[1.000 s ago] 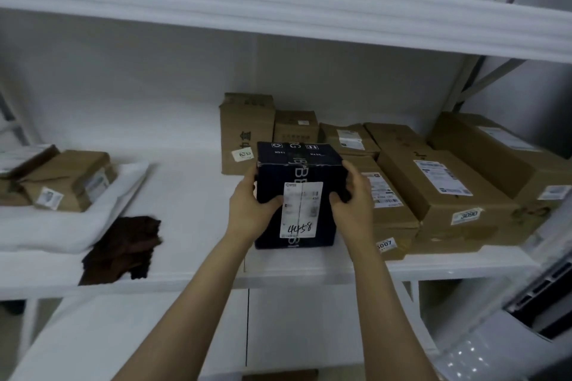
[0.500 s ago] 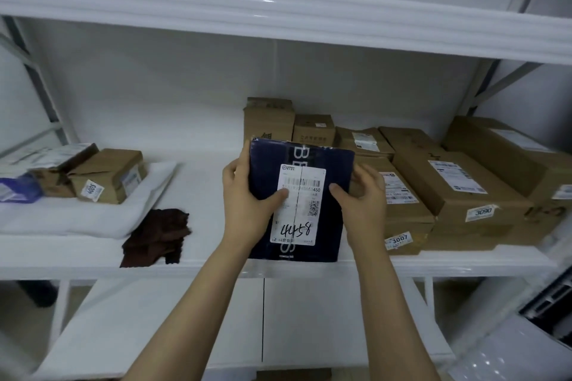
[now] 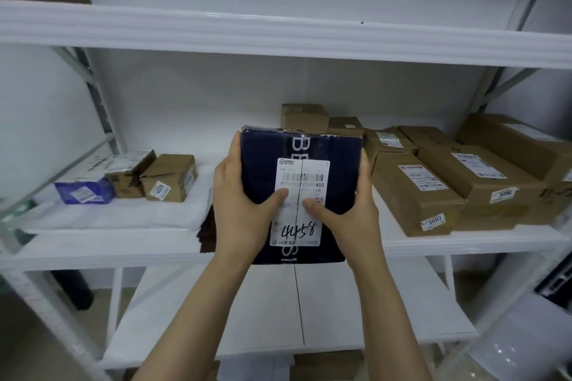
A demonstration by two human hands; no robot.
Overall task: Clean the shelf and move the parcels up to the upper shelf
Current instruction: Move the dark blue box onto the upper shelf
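Navy cardboard fills my hold: my left grip (image 3: 244,204) and right grip (image 3: 349,213) clamp the dark blue parcel (image 3: 266,164) from both sides, fingers curled round its edges and both thumbs pressed on the white shipping label (image 3: 301,173).

A second ago this parcel stood on the middle shelf (image 3: 464,241) with its top showing. Now it is off the board and tipped so the labelled face looks at me, its lower edge hanging in front of the shelf's rim. My view has also risen, and more of the upper shelf (image 3: 278,37) shows. I judge the lift is under way, but the parcel is not yet level with that shelf.

The label carries an SF Express mark, a barcode, a printed number ending in 450, and "4458" handwritten in black. White letters run down the parcel; I read "BE" at the top, and the rest is covered.

Beside my left wrist lies a brown cloth (image 3: 206,235). Further left, a carton stickered 4005 (image 3: 170,176) rests on a white towel (image 3: 123,213). To the right, cartons stickered 3007 (image 3: 411,192) and 3090 (image 3: 476,173) wait on the middle shelf.
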